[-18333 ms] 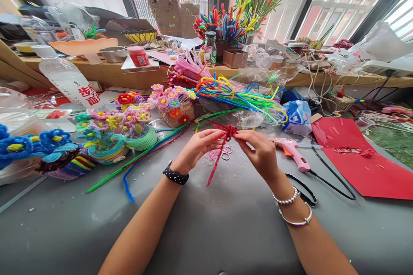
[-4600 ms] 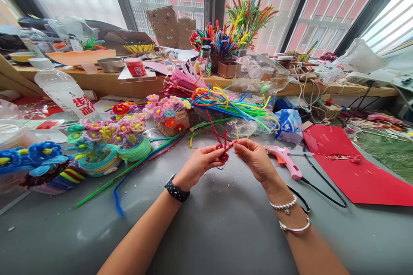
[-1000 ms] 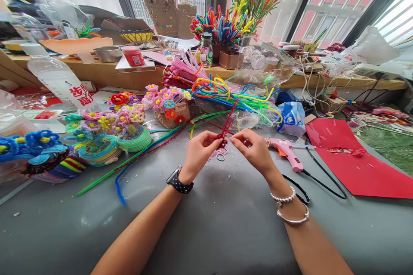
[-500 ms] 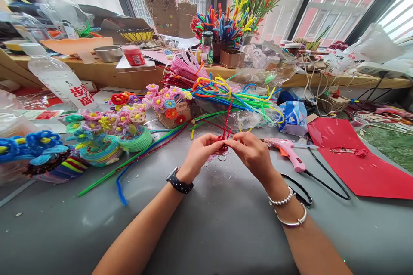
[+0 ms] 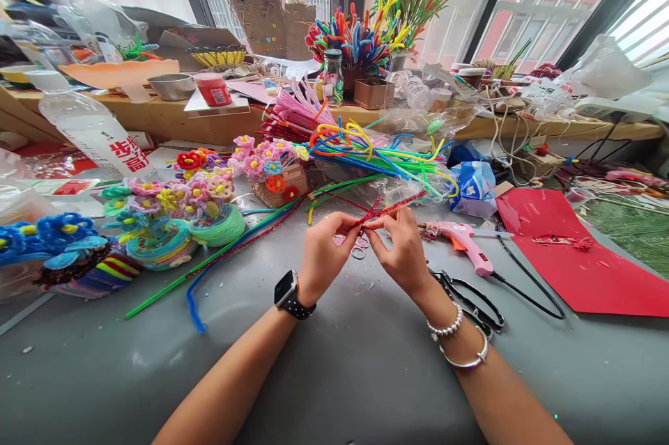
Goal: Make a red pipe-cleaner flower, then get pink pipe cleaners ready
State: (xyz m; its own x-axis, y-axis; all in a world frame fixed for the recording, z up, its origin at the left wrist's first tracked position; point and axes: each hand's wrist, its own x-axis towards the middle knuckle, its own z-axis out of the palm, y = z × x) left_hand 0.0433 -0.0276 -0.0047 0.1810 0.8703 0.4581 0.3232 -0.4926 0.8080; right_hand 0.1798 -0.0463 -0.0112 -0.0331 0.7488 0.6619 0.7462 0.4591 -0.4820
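My left hand (image 5: 324,250) and my right hand (image 5: 400,250) meet over the grey table (image 5: 334,368), both pinched on a red glittery pipe cleaner (image 5: 389,209). Its free end sticks out to the upper right, toward a heap of coloured pipe cleaners (image 5: 376,152). A black watch sits on my left wrist; a pearl bracelet and a silver bangle are on the right one. Small metal rings (image 5: 358,251) lie on the table just behind my fingers.
A pink glue gun (image 5: 465,239) with a black cord lies right of my hands, beside red paper (image 5: 580,257). Black scissors (image 5: 470,302) lie by my right wrist. Pipe-cleaner flowers (image 5: 172,212) and a basket (image 5: 282,184) crowd the left. A plastic bottle (image 5: 94,128) leans at far left.
The pipe cleaner's free end has swung from pointing up and away to pointing out to the right. My right hand has turned and shifted slightly left.
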